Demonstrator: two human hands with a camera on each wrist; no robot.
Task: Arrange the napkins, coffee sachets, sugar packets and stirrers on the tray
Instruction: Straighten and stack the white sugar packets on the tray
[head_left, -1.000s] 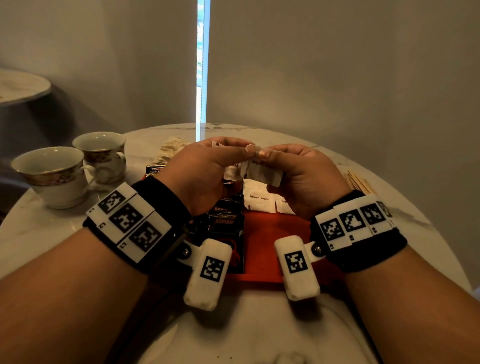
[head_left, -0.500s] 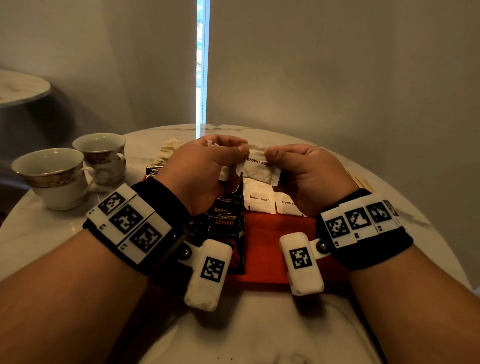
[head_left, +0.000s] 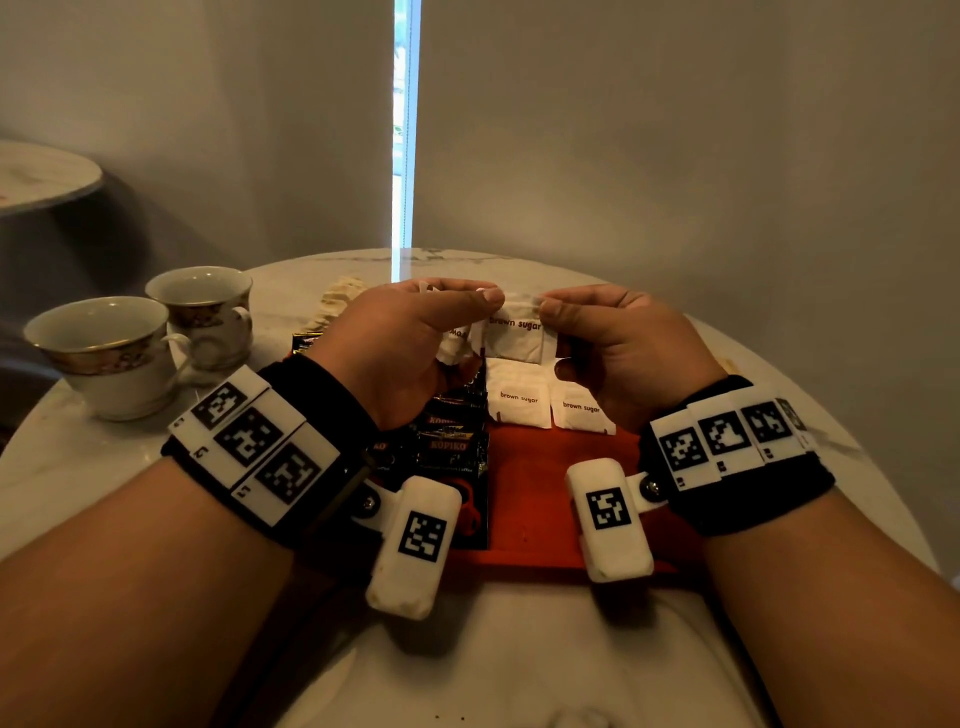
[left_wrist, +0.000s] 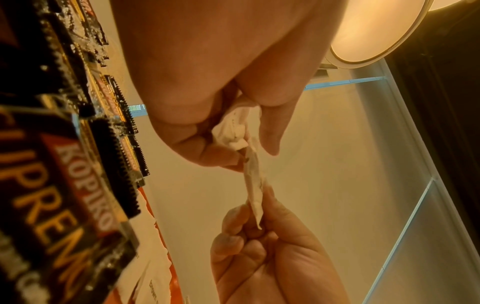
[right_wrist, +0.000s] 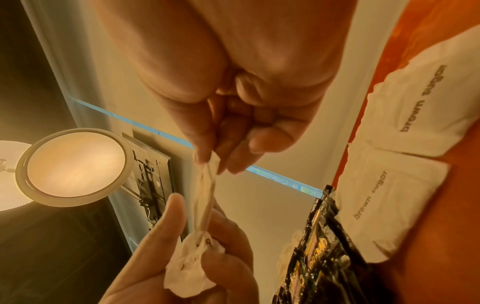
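Both hands hold a white brown sugar packet (head_left: 514, 338) up over the red tray (head_left: 530, 499). My left hand (head_left: 415, 338) pinches its left top edge and also grips other crumpled sugar packets (head_left: 457, 348) in the palm. My right hand (head_left: 613, 343) pinches the right top edge. In the wrist views the packet (left_wrist: 253, 185) (right_wrist: 206, 191) stretches edge-on between the two hands. Two more brown sugar packets (head_left: 519, 400) (head_left: 582, 410) lie side by side on the tray. Black coffee sachets (head_left: 452, 447) lie stacked on the tray's left part.
Two gold-trimmed teacups (head_left: 104, 353) (head_left: 208, 312) stand at the left of the round marble table (head_left: 62, 457). A pale napkin pile (head_left: 337, 296) lies behind my left hand. Wooden stirrers are hidden behind my right wrist now.
The packet has been turned and spread so its "brown sugar" print faces me. Both hands rose a little and drew slightly apart.
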